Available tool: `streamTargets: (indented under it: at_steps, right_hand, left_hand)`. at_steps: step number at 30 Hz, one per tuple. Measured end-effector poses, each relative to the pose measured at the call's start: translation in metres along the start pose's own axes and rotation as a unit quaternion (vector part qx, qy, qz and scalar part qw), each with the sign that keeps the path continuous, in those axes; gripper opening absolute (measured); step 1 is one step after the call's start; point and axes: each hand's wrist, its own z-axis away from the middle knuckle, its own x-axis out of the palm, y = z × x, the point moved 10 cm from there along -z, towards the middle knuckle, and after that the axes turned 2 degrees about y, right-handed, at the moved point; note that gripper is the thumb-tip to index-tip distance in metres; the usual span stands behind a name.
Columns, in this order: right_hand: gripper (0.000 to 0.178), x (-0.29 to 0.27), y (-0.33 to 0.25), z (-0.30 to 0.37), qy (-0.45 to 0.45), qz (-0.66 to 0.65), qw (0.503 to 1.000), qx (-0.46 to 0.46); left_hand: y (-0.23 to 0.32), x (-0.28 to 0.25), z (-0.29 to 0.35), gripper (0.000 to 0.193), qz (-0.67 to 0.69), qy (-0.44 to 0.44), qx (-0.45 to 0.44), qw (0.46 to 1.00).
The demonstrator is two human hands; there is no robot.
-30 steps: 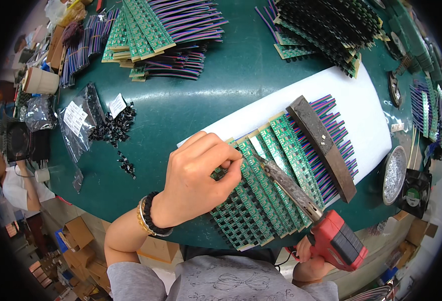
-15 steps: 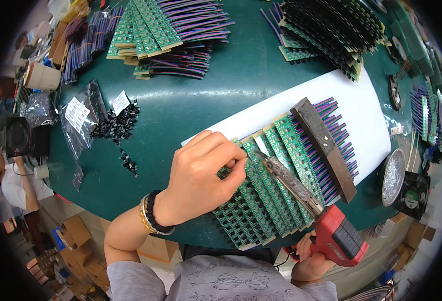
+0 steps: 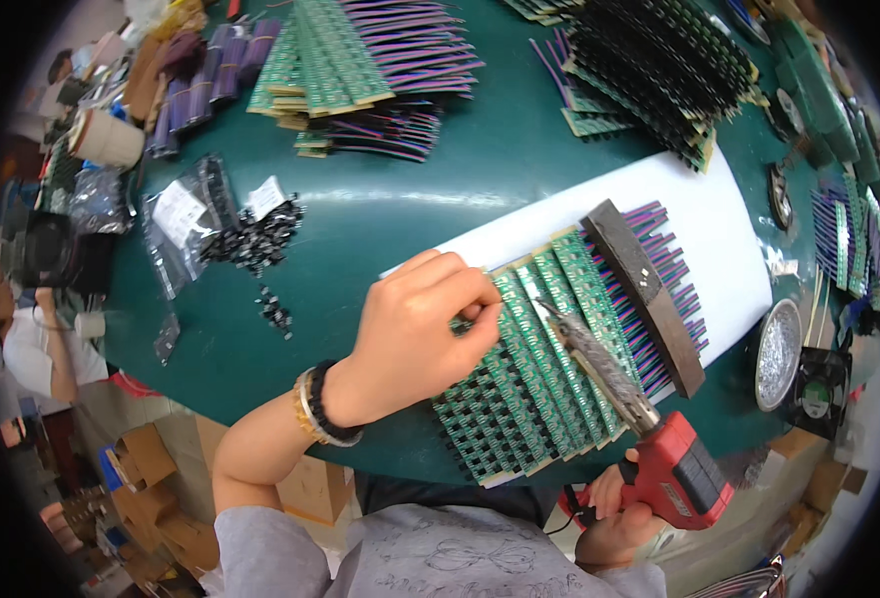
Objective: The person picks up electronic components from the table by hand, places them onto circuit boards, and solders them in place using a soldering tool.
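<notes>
Green circuit board strips [image 3: 571,339] lie side by side on a white sheet [image 3: 724,229]; small black parts cover the nearer-left ones. My left hand [image 3: 420,324] is over their upper left end, thumb and fingertips pinched together. Whatever sits in that pinch is too small to make out. In my right hand [image 3: 621,513], a red soldering gun [image 3: 677,473] is gripped by its handle, its tip pointing up-left over the boards, a short way right of my left fingertips. A dark metal bar [image 3: 649,299] lies across the purple-and-dark wires [image 3: 681,284] at the boards' right ends.
On the left is a heap of small black components [image 3: 265,239] beside a clear plastic bag [image 3: 176,224]. Board stacks [image 3: 335,65] with wires stand at the back, darker boards [image 3: 649,75] at back right. A metal dish [image 3: 779,354] and a fan [image 3: 821,389] are at right. Someone sits far left.
My pinched left hand has shifted slightly right along the boards. The soldering gun's tip has moved a little to the right. The whole view has shifted slightly.
</notes>
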Motion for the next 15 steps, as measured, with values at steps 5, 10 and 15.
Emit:
streamTargets:
  at_steps: [5,10,15]
  right_hand:
    - [0.084,0.011,-0.013,-0.004,-0.033,-0.013,0.998,-0.042]
    - [0.079,0.012,-0.021,-0.004,-0.045,-0.036,0.996,-0.061]
    - [0.076,0.003,-0.021,0.000,-0.029,-0.047,0.996,-0.066]
  left_hand:
    - [0.011,-0.008,0.002,0.011,-0.019,0.014,0.029,0.999]
    - [0.014,-0.061,0.036,0.011,-0.217,0.065,0.049,0.973]
    - [-0.049,-0.143,0.071,0.009,-0.371,0.095,-0.073,0.921]
